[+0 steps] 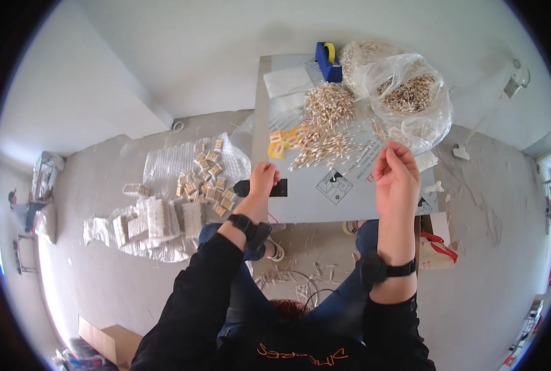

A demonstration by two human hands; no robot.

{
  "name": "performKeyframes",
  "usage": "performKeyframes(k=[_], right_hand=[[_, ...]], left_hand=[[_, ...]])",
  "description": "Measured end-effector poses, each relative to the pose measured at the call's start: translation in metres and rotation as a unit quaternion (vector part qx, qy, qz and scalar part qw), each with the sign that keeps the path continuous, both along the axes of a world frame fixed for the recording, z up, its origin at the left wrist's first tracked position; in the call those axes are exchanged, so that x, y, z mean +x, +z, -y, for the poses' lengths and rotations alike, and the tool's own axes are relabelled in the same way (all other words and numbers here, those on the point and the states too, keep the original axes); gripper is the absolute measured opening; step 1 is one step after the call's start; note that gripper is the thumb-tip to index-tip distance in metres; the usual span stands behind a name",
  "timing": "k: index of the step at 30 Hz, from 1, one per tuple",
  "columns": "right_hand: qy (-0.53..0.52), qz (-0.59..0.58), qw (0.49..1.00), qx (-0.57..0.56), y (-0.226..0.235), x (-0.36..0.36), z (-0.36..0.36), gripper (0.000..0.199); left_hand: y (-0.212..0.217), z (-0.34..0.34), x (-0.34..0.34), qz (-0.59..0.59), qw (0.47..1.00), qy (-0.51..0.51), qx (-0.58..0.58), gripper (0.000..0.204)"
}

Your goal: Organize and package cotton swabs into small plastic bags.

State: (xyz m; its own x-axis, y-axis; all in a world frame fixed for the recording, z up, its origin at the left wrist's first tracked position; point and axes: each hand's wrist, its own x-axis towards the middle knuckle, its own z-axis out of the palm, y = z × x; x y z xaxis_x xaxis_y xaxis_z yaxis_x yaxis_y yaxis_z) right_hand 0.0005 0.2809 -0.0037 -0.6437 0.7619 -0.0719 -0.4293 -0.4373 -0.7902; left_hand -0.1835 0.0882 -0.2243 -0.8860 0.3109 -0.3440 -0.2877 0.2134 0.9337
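Note:
My left hand point(264, 180) hovers by the table's left edge with its fingers curled in, and whatever they may hold is hidden. Beside it a black strip point(278, 188) lies on the table edge. Over the right part of the table my right hand point(397, 175) is raised, thumb and fingertips pinched together; anything between them is too small to make out. Cotton swabs point(328, 148) with thin wooden sticks lie spread ahead of both hands, below a taller swab heap point(329, 105). Small yellow-and-red paper pieces point(277, 149) are left of the swabs.
A clear plastic bag point(433, 127) of swabs and a blue tape dispenser point(329, 67) stand at the table's back. Left of the table, small packs point(208, 173) and wrapped white bundles point(158, 219) lie on bubble wrap point(167, 157). A bag with red handles point(439, 247) stands at lower right.

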Motion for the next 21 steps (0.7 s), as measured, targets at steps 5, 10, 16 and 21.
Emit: performKeyframes(k=[5,10,16,21], right_hand=[[0.025,0.012,0.998,0.055,0.007,0.008,0.011,0.01],[0.018,0.058,0.994,0.09,0.018,0.014,0.005,0.011],[0.045,0.059,0.994,0.076,0.021,0.011,0.01,0.012],[0.058,0.06,0.992,0.095,0.014,0.007,0.008,0.012]], left_hand=[[-0.009,-0.064,-0.104,-0.339,0.915,-0.101,-0.196,0.03],[-0.017,-0.126,-0.137,-0.326,0.811,-0.239,-0.423,0.058],[-0.041,-0.129,-0.15,-0.292,0.798,-0.248,-0.465,0.064],[-0.039,-0.114,-0.153,-0.314,0.845,-0.212,-0.378,0.062]])
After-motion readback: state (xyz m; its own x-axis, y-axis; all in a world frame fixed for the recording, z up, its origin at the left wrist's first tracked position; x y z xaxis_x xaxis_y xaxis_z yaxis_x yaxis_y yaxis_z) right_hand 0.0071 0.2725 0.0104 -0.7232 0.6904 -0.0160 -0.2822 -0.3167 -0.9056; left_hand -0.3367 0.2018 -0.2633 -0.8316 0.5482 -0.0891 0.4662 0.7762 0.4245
